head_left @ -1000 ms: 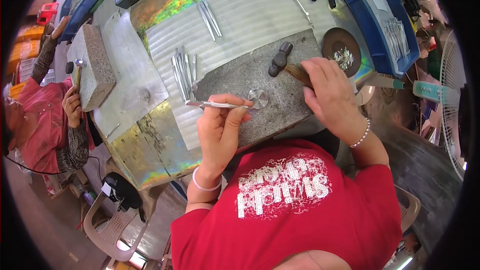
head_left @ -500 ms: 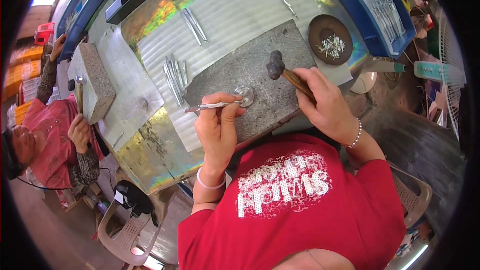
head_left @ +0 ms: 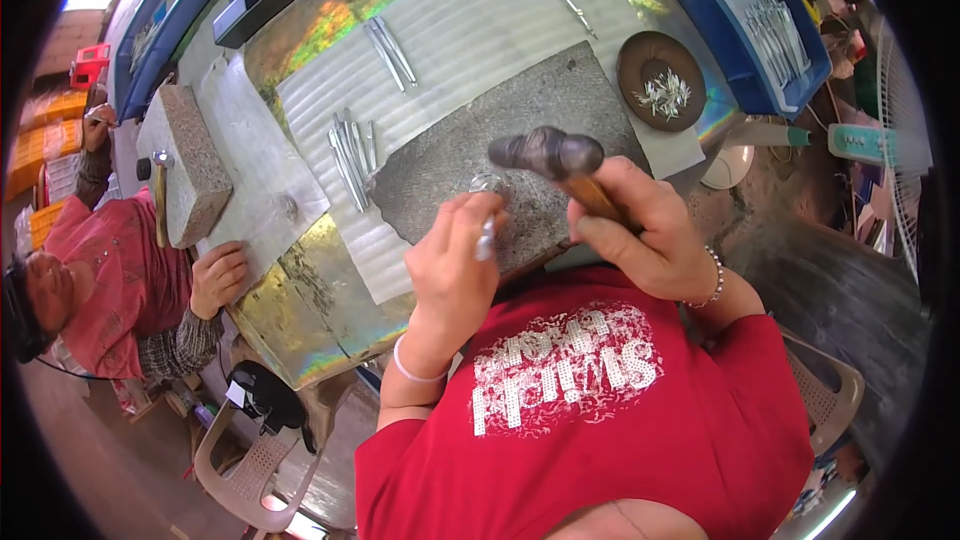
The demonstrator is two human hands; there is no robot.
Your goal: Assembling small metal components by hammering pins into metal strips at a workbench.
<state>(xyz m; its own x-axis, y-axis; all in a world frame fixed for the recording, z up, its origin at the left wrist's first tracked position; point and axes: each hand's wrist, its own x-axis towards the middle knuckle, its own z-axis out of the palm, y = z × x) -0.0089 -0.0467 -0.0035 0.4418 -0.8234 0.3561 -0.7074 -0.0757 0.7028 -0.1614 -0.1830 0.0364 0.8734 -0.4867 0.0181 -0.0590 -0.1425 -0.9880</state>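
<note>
My left hand: fingers pinched shut on a thin metal strip, most of it hidden behind my knuckles. My right hand: fist closed round the wooden handle of a hammer, head raised and blurred above a small shiny workpiece, hard to make out, lying on the grey stone slab. Beyond, loose metal strips on corrugated sheet; brown dish of small pieces, far right.

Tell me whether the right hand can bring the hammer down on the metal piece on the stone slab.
Probably yes. The right hand holds the hammer raised just over the metal piece on the stone slab; the left hand sits close beside it.
</note>
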